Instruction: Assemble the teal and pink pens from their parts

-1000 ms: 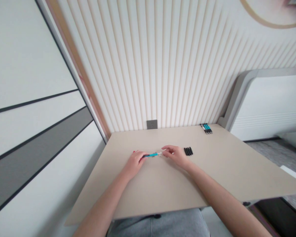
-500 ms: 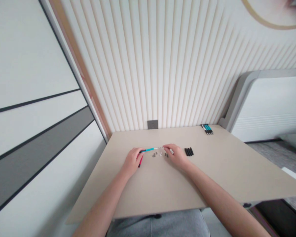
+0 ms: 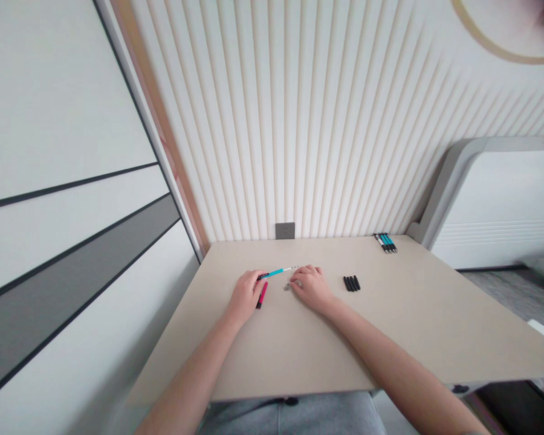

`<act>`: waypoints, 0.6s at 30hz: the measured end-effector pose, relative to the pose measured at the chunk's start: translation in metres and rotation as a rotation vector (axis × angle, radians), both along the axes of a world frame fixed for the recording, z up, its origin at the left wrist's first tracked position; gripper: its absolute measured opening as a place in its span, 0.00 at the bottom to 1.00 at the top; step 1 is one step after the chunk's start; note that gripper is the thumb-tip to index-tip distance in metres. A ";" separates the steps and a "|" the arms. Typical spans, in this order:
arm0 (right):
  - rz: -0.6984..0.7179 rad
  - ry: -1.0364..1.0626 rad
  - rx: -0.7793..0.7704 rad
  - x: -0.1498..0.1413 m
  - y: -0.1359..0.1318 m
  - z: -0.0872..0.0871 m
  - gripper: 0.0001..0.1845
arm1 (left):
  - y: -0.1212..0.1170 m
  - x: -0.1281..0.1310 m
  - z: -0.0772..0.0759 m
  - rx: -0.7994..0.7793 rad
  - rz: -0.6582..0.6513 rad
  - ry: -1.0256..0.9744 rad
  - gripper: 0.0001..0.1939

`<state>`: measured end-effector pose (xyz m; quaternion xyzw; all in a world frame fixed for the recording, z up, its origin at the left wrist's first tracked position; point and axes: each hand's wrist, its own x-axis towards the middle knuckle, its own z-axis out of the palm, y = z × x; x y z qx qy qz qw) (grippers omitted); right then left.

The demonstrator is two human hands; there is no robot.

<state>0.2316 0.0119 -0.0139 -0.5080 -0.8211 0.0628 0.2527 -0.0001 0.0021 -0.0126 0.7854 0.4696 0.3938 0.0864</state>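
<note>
My left hand [image 3: 245, 296] is closed around the black end of a blue pen [image 3: 275, 272], whose white refill sticks out to the right with its tip bare. Under the fingers of that hand, a red pen piece with a black end [image 3: 263, 293] lies on the table. My right hand [image 3: 311, 286] is bent down at the table, fingertips drawn together over a small group of grey metal parts [image 3: 286, 287]. What those fingertips grip is hidden, and the hand covers some of the little parts.
Several black pen grips [image 3: 352, 283] lie in a row right of my right hand. Several blue and black pens [image 3: 385, 243] lie at the back right of the beige table [image 3: 299, 350]. A grey wall socket [image 3: 285, 230] sits behind the table's back edge.
My right hand has left the refill's tip and come down left over the small parts. The left hand keeps hold of the blue pen. The view has shifted slightly.
</note>
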 end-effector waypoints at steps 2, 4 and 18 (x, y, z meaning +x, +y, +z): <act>0.010 0.007 -0.009 0.000 0.001 0.000 0.11 | 0.000 0.001 0.000 0.002 -0.002 0.001 0.09; 0.007 0.042 -0.020 0.002 0.003 0.000 0.10 | 0.000 0.001 0.000 0.002 -0.004 0.003 0.09; -0.096 0.768 -0.254 0.055 0.005 -0.006 0.17 | -0.001 0.003 0.001 -0.040 -0.059 0.035 0.10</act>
